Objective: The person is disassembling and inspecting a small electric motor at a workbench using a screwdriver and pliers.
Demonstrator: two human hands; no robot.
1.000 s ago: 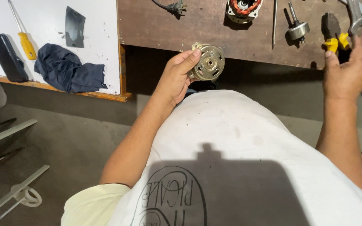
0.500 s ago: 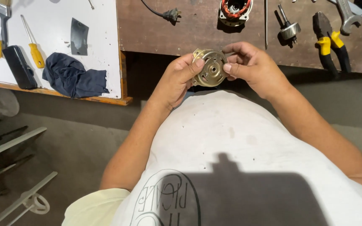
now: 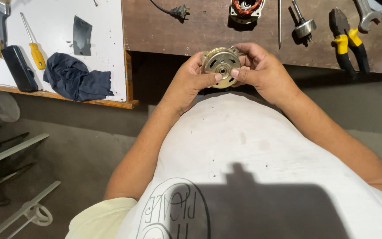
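Note:
A round brass-coloured metal motor end cover (image 3: 220,65) with slots and a centre hole is held up in front of my chest, just below the edge of the brown workbench (image 3: 200,31). My left hand (image 3: 190,84) grips its left side with the thumb on its face. My right hand (image 3: 259,71) grips its right side, thumb beside the centre hole.
On the bench lie a motor stator with copper windings (image 3: 245,9), a plug (image 3: 178,10), a thin rod (image 3: 279,22), a shaft part (image 3: 303,25), yellow-handled pliers (image 3: 348,42) and a spanner (image 3: 368,13). A white board at left carries a dark cloth (image 3: 77,82) and screwdrivers (image 3: 34,46).
My right hand came back from the pliers at the right of the bench and now grips the end cover together with my left hand. The cover has turned face-up towards me.

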